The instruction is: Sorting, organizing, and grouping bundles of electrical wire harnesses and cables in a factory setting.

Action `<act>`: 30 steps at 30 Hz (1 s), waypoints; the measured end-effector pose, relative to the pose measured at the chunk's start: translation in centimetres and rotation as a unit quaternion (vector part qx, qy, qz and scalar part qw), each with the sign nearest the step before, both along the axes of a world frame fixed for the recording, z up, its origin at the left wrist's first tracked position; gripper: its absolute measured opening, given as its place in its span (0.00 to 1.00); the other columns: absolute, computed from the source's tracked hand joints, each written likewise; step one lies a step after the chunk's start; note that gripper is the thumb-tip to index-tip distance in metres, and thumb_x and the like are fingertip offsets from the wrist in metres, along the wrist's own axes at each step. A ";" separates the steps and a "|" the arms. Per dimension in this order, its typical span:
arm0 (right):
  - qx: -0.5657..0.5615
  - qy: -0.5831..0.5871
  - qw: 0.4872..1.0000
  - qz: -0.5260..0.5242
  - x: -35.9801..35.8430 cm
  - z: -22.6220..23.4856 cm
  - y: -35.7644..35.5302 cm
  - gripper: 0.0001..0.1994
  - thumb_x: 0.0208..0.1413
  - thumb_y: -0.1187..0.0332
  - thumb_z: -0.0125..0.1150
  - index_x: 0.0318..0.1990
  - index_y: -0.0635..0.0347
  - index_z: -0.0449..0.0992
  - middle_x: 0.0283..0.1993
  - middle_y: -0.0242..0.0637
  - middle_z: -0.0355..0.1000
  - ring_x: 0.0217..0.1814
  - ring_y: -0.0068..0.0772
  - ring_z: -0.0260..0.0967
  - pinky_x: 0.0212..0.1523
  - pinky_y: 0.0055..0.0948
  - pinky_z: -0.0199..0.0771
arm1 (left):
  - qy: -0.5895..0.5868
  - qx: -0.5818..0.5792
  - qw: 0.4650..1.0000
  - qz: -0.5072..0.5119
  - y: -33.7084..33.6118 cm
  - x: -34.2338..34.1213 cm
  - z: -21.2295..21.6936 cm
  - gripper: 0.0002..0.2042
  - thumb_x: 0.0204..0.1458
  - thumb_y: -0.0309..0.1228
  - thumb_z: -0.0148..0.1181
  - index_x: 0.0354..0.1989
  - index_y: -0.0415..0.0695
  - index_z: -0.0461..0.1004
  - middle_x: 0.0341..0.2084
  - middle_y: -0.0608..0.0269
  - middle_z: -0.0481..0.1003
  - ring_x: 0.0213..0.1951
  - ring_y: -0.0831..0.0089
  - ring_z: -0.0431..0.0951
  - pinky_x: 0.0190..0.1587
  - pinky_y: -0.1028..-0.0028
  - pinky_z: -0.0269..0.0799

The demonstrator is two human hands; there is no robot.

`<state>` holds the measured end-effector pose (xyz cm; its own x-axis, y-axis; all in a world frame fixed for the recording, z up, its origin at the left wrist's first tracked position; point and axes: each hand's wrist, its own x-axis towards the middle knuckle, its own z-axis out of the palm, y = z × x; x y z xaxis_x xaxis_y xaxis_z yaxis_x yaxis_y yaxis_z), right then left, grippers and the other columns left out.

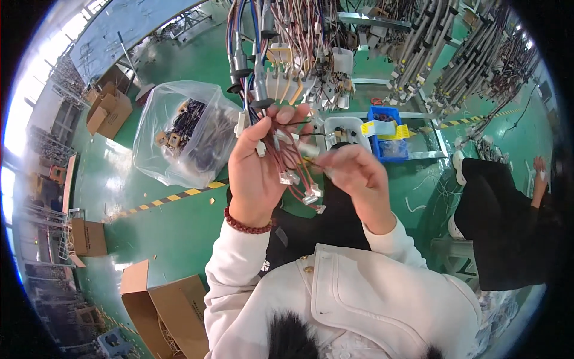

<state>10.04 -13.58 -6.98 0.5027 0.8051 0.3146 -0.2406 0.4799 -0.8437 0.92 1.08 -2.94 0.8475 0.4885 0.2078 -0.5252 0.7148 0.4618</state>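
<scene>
A wire harness [281, 146] hangs down in front of me, its reddish-brown wires ending in small white connectors [312, 194]. Wrapped round the upper part of these wires is my left hand [257, 155], just below a black rubber grommet [261, 103]. My right hand [357, 173] is at the right side of the bundle, fingers bent together near a thin dark wire. Motion blurs its fingertips, so I cannot make out what they pinch. Grey-sleeved cables [240, 60] with blue and white wires rise above my left hand.
Many more harnesses [418, 48] hang from a metal rack at the upper right. A clear plastic bag [185, 131] of parts lies to the left. Blue bins [388, 134] and a white tray [347, 130] stand right of centre. Cardboard boxes [167, 311] sit lower left. Another person [502, 221] is at the right.
</scene>
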 end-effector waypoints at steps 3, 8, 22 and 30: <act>0.020 -0.305 0.906 -0.293 0.4 0.4 -0.1 0.15 0.39 0.80 0.57 0.38 0.62 0.68 0.44 0.45 0.67 0.48 0.39 0.63 0.52 0.35 0.60 | 0.004 -0.021 1.000 0.007 -0.4 0.1 0.2 0.06 0.54 0.27 0.45 0.38 0.39 0.64 0.36 0.59 0.69 0.52 0.60 0.66 0.55 0.61 0.62; 0.058 -0.527 0.810 -0.251 -1.7 4.0 0.0 0.16 0.35 0.70 0.67 0.35 0.55 0.72 0.40 0.34 0.69 0.41 0.40 0.63 0.43 0.38 0.61 | -0.008 -0.017 1.000 0.002 -0.6 0.5 0.0 0.06 0.53 0.26 0.45 0.37 0.38 0.65 0.36 0.59 0.69 0.51 0.60 0.66 0.53 0.62 0.61; 0.018 -0.540 0.777 -0.323 -0.7 1.9 1.8 0.17 0.34 0.74 0.67 0.37 0.54 0.74 0.37 0.28 0.72 0.40 0.37 0.65 0.41 0.34 0.62 | -0.018 -0.005 0.999 -0.031 -0.8 0.1 -0.2 0.10 0.54 0.29 0.42 0.40 0.37 0.65 0.38 0.56 0.68 0.55 0.57 0.62 0.58 0.58 0.57; -0.042 0.005 0.996 -0.076 -0.4 1.8 1.0 0.14 0.46 0.76 0.63 0.41 0.70 0.71 0.33 0.35 0.75 0.39 0.26 0.73 0.42 0.22 0.71 | 0.115 0.117 0.986 0.026 -1.3 -0.3 0.6 0.07 0.55 0.28 0.45 0.39 0.39 0.63 0.35 0.59 0.67 0.44 0.65 0.68 0.48 0.69 0.67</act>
<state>9.64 -12.55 -5.16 0.6239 0.7426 0.2437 -0.1785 0.4389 -0.8806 0.62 -0.23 -2.35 0.8604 0.4939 0.1257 -0.4210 0.5498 0.7214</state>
